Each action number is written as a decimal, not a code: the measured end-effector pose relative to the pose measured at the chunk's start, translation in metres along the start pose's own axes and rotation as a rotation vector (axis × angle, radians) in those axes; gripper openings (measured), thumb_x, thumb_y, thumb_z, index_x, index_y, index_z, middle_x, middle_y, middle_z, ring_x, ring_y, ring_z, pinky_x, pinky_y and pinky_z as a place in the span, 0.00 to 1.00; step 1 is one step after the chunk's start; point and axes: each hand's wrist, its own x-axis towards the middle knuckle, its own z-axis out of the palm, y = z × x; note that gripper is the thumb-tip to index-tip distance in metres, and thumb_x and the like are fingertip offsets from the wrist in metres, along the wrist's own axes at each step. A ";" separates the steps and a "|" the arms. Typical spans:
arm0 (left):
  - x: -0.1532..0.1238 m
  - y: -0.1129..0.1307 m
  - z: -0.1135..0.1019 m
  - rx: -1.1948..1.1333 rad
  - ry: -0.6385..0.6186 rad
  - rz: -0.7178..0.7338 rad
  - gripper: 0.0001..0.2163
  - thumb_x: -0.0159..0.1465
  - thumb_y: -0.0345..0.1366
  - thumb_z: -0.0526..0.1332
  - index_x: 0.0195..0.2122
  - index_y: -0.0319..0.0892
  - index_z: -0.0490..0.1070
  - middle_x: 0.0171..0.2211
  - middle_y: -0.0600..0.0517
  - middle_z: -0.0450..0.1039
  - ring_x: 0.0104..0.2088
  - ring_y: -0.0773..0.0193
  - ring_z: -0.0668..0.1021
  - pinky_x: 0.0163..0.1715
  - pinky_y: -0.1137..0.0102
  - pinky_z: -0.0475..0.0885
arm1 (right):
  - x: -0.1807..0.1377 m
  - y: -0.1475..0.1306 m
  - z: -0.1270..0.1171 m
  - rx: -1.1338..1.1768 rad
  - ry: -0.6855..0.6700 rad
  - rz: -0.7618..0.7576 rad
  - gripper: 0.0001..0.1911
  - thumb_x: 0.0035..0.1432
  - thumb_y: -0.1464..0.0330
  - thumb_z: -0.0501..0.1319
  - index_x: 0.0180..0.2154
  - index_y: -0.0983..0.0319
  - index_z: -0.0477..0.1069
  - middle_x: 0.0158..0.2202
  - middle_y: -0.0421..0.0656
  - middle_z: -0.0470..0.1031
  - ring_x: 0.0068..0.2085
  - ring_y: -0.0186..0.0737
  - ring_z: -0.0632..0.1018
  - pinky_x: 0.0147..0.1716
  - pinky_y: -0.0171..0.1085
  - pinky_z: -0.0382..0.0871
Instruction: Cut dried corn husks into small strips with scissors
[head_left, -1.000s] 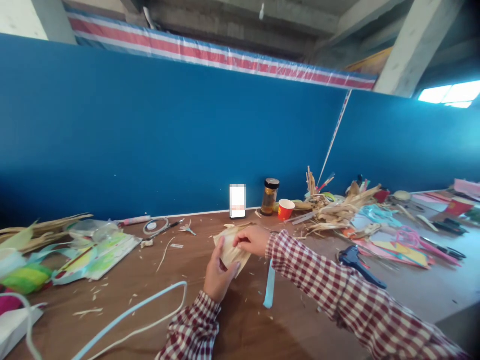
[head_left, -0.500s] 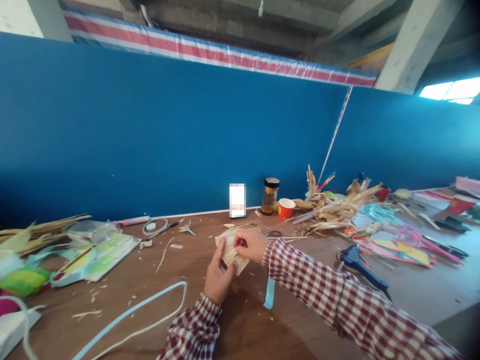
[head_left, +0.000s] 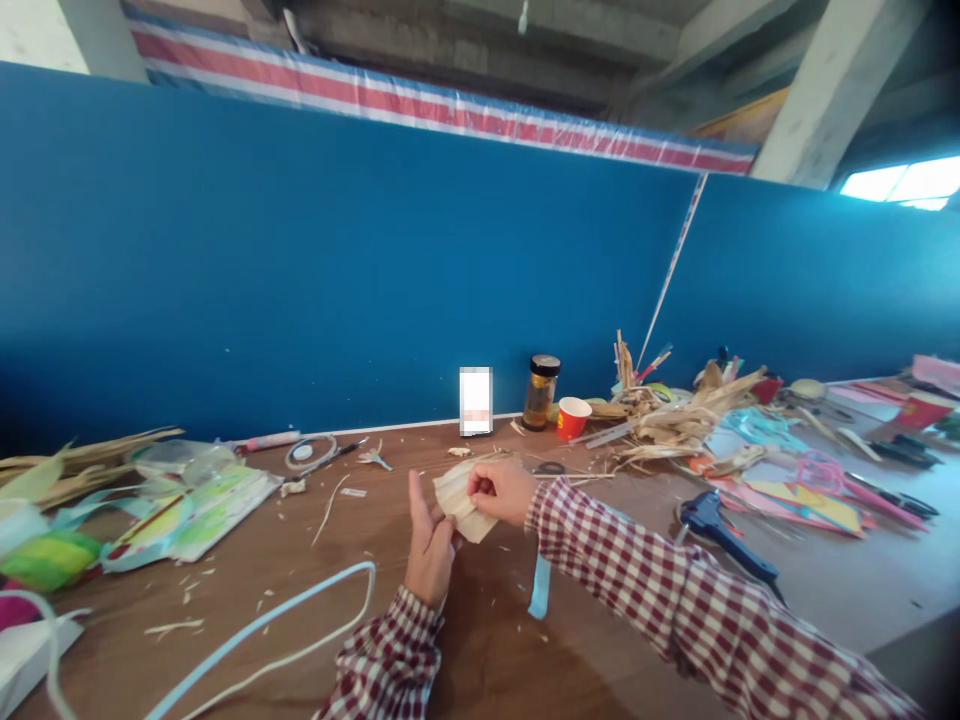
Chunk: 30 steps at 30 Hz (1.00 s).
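Observation:
A pale, fan-shaped piece of dried corn husk [head_left: 455, 508] is held up over the table between my hands. My right hand [head_left: 506, 492] reaches in from the right, its fingers curled and pinched on the face of the husk. At the lower left edge of the husk, my left hand [head_left: 429, 555] has its thumb and lower fingers closed on the border, while its index finger points upward, apart from the husk. Part of the husk lies hidden behind my right fingers. A light-blue strip [head_left: 539, 585] lies below my right wrist.
A blue glue gun [head_left: 724, 535] lies to the right, near pink scissors [head_left: 832, 475]. At the back stand a lidded jar [head_left: 540, 395] and a red paper cup [head_left: 574, 418]. Heaped husks [head_left: 675, 425] lie back right. A blue-white cord [head_left: 262, 600] loops at front left.
My left index finger has come off the husk and straightened upward. The left hand has slid slightly left and down to its edge. My right hand has stayed almost still.

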 end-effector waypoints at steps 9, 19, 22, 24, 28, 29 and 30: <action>0.002 0.005 0.001 -0.251 -0.130 -0.187 0.25 0.54 0.26 0.57 0.55 0.38 0.60 0.40 0.44 0.75 0.38 0.61 0.77 0.37 0.70 0.71 | 0.000 0.002 -0.001 -0.011 0.036 0.005 0.07 0.46 0.75 0.56 0.28 0.63 0.72 0.23 0.39 0.71 0.25 0.31 0.70 0.25 0.30 0.60; 0.001 0.007 0.001 -0.293 -0.079 -0.216 0.12 0.56 0.33 0.59 0.42 0.36 0.72 0.37 0.44 0.76 0.36 0.61 0.77 0.35 0.70 0.72 | 0.000 0.001 -0.002 -0.012 0.049 0.037 0.07 0.46 0.75 0.57 0.28 0.64 0.73 0.23 0.39 0.72 0.25 0.31 0.70 0.26 0.30 0.61; 0.001 0.007 0.004 -0.207 -0.052 -0.197 0.14 0.50 0.29 0.66 0.39 0.37 0.73 0.37 0.46 0.76 0.33 0.65 0.77 0.30 0.75 0.71 | 0.000 -0.001 -0.003 -0.010 0.037 0.031 0.07 0.45 0.76 0.57 0.28 0.64 0.73 0.22 0.38 0.71 0.24 0.31 0.69 0.25 0.29 0.60; 0.001 0.007 0.004 -0.172 -0.030 -0.199 0.16 0.46 0.27 0.68 0.38 0.36 0.74 0.35 0.47 0.77 0.30 0.67 0.77 0.28 0.77 0.70 | 0.000 -0.002 -0.004 -0.011 0.033 0.031 0.08 0.45 0.76 0.56 0.28 0.64 0.73 0.21 0.38 0.70 0.24 0.30 0.69 0.24 0.29 0.60; 0.001 0.006 0.004 -0.164 -0.008 -0.193 0.16 0.44 0.28 0.69 0.36 0.35 0.75 0.34 0.46 0.77 0.29 0.67 0.76 0.27 0.77 0.69 | 0.000 -0.003 -0.004 -0.026 0.040 0.030 0.08 0.46 0.77 0.56 0.28 0.64 0.73 0.21 0.38 0.70 0.24 0.31 0.69 0.24 0.29 0.60; 0.001 0.006 0.004 -0.160 -0.001 -0.193 0.16 0.43 0.28 0.69 0.36 0.35 0.75 0.34 0.46 0.77 0.30 0.67 0.76 0.28 0.76 0.69 | 0.000 -0.004 -0.004 -0.030 0.041 0.031 0.08 0.46 0.77 0.56 0.28 0.64 0.73 0.21 0.38 0.70 0.24 0.31 0.69 0.24 0.29 0.60; 0.001 0.006 0.004 -0.153 0.006 -0.194 0.17 0.43 0.28 0.70 0.37 0.36 0.75 0.34 0.45 0.77 0.30 0.65 0.77 0.28 0.75 0.69 | 0.000 -0.004 -0.004 -0.034 0.041 0.033 0.08 0.46 0.77 0.56 0.28 0.64 0.73 0.22 0.38 0.71 0.24 0.31 0.69 0.24 0.29 0.60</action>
